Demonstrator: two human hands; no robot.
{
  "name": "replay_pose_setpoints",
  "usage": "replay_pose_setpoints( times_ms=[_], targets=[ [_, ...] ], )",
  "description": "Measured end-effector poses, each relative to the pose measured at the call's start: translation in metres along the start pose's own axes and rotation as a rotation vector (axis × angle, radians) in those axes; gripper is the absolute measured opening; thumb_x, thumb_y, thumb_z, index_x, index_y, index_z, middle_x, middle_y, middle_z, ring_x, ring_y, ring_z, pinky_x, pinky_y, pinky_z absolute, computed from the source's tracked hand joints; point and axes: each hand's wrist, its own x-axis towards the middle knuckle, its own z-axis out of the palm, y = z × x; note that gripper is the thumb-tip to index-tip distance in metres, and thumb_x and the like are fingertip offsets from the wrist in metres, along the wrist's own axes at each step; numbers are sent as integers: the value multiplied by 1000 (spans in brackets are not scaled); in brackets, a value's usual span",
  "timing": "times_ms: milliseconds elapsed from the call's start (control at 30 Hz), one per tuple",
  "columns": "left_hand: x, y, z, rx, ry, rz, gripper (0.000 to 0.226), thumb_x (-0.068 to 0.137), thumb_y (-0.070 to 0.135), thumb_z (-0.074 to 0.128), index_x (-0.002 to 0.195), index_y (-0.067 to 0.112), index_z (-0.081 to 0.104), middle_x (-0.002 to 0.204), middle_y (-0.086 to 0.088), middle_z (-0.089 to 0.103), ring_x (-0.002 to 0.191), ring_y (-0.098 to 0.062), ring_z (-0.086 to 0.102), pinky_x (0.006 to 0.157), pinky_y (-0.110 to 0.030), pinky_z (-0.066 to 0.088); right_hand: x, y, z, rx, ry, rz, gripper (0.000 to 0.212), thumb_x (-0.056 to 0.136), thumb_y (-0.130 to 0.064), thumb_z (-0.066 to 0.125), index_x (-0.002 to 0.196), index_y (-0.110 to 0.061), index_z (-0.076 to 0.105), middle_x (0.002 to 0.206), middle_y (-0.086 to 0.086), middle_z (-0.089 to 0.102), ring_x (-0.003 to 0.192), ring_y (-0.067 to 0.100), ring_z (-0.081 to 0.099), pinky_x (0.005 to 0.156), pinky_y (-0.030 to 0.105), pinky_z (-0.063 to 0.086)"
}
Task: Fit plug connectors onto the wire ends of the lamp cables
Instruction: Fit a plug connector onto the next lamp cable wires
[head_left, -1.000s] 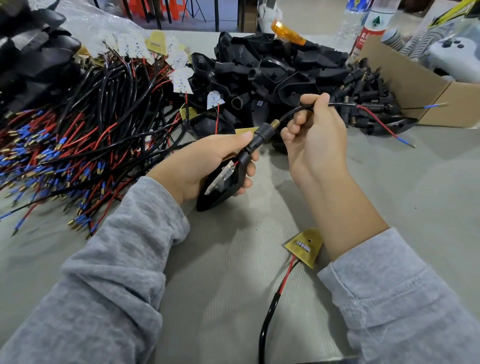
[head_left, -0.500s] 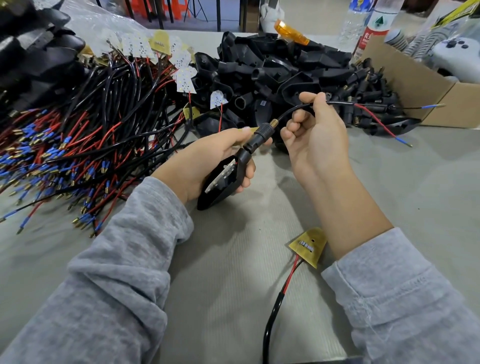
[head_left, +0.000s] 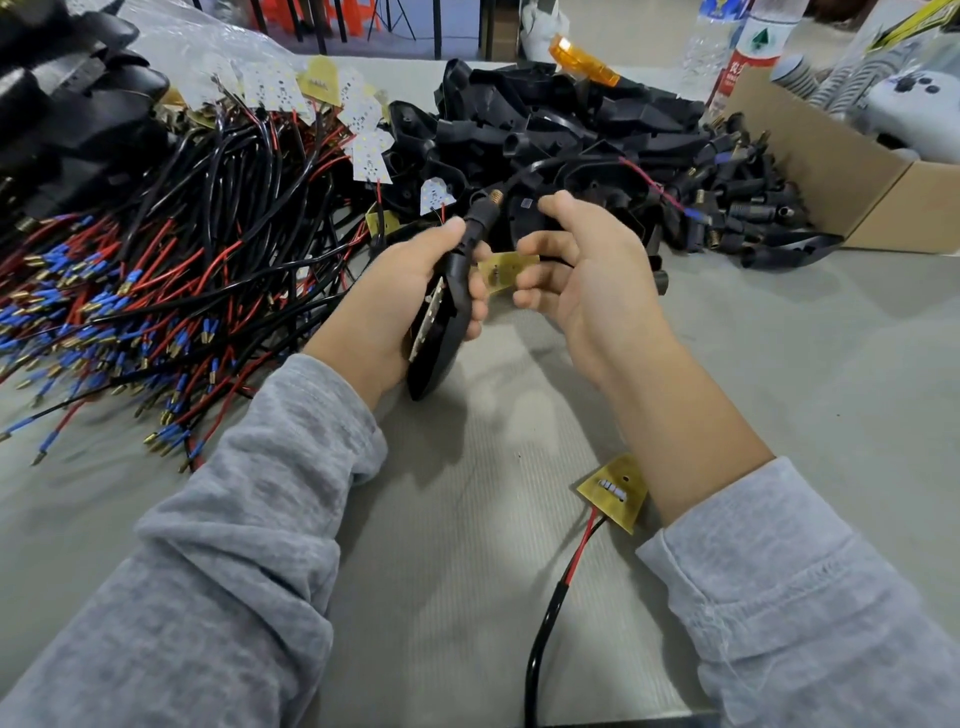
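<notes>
At frame centre the left hand (head_left: 400, 296) grasps a black lamp housing (head_left: 441, 338), fingers wrapped round it, its brass-tipped stem (head_left: 480, 218) pointing up. The right hand (head_left: 587, 275) sits just beside it, fingers loosely curled and holding nothing. The cable (head_left: 545, 169) arcs from the stem toward the black parts pile (head_left: 571, 119) at upper centre. Loose cables (head_left: 156, 260) fill the left.

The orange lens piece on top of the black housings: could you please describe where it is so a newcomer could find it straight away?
Start at the big heap of black housings at the far middle of the table. On the heap's top edge, toward the back, lies the orange lens piece. It is the only translucent orange part among all-black plastic.
</notes>
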Motion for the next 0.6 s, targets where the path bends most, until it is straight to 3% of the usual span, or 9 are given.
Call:
replay_pose_setpoints(
  times_ms=[167, 300, 467, 600],
  targets=[
    [-2, 2, 1, -279, 30, 75, 37, 105, 36, 31, 86, 12, 52, 60, -1, 54, 49, -14, 53, 48, -22, 47, -7, 4, 5, -421, -103, -138, 9, 97, -17, 56, 89, -13, 57, 72, 7, 59, 54, 16, 53, 50, 29, 45],
    [4, 0, 1, -317, 193, 158, 33, 105, 33, 35, 88, 11, 52, 75, -8, 54, 71, -22, 59, 72, -36, 56, -14, 10, 10, -586, -210, -278, 16, 92, -21, 65, 84, -10, 57, 70, 9, 54, 58, 14, 50, 53, 25, 43],
    [10, -4, -2, -200, 290, 274, 29, 106, 30, 32, 92, 12, 49, 65, -3, 61, 59, -16, 58, 66, -34, 53, -18, 17, 9, -757, -294, -496, 28, 78, -19, 78, 83, -7, 53, 70, -2, 46, 62, 6, 40, 62, 21, 37],
    [12, -5, -3, -258, 302, 336, 25, 106, 28, 32, 94, 13, 47, 66, -2, 63, 61, -14, 61, 66, -33, 54, -15, 20, 8, -989, -241, -596, 26, 73, -23, 76, 83, -17, 52, 76, -11, 45, 65, 8, 43, 60, 31, 40]
  ],
)
